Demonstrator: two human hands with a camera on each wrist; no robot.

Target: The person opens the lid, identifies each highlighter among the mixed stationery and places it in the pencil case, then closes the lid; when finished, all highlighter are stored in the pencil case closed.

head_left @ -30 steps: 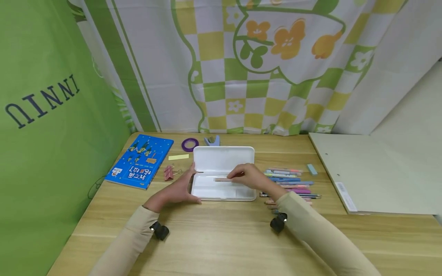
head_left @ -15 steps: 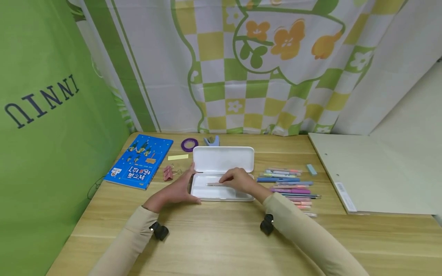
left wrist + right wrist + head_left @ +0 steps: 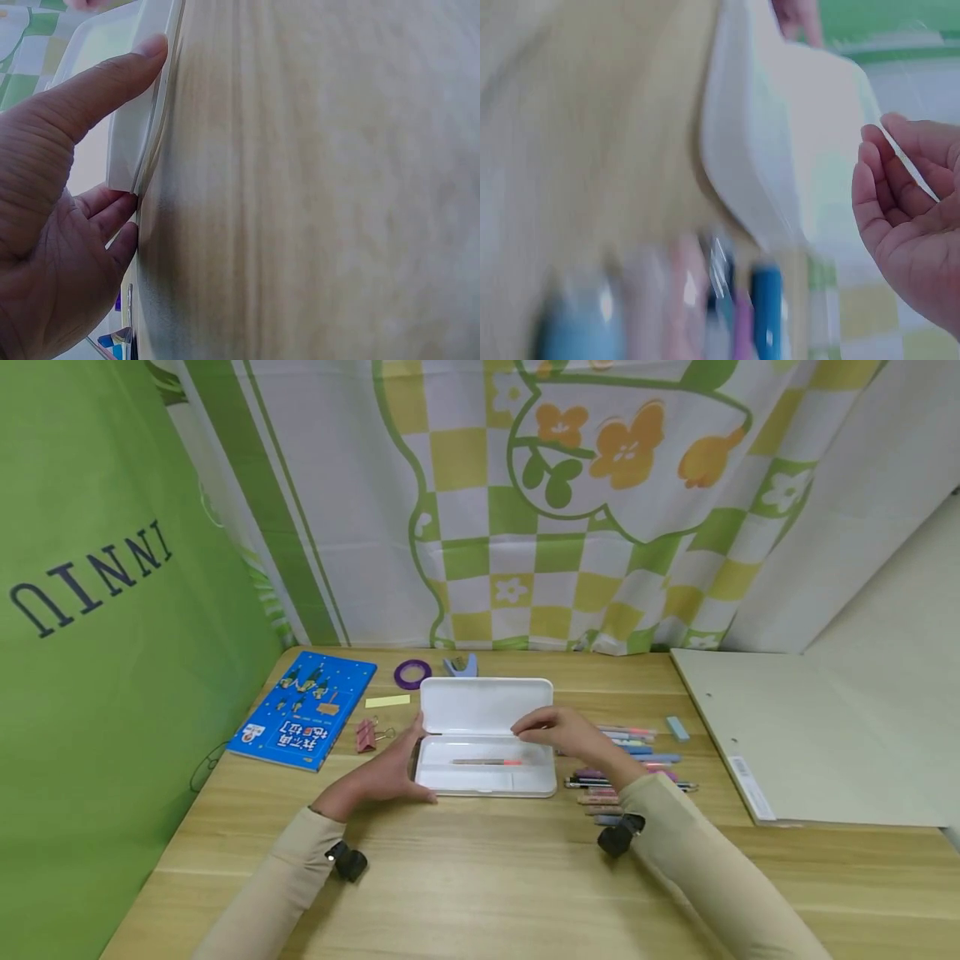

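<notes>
A white pencil case (image 3: pixel 534 785) lies with its lid (image 3: pixel 487 706) up in the middle of the table. My left hand (image 3: pixel 386 770) holds its left end, thumb along the front wall and fingers at the side and back. In the left wrist view the thumb (image 3: pixel 105 86) rests on the wall. One slim pen (image 3: pixel 483 762) with a coral-coloured end lies inside the case. Above the case's right side hovers my right hand (image 3: pixel 562 735), fingers loosely bent and holding nothing. Several pens (image 3: pixel 600 797) lie right of the case, partly hidden under my right wrist.
At the left are a blue book (image 3: pixel 303 710), a pink binder clip (image 3: pixel 367 736) and a yellow strip (image 3: pixel 387 702). Purple tape (image 3: pixel 412 674) and a light-blue clip-like thing (image 3: pixel 462 666) stand behind the case. A small blue block (image 3: pixel 677 728) and a large pale board (image 3: pixel 810 735) are at right.
My right hand lowered the pen into the case, let it go, and moved up and to the right. My left hand has stayed on the case.
</notes>
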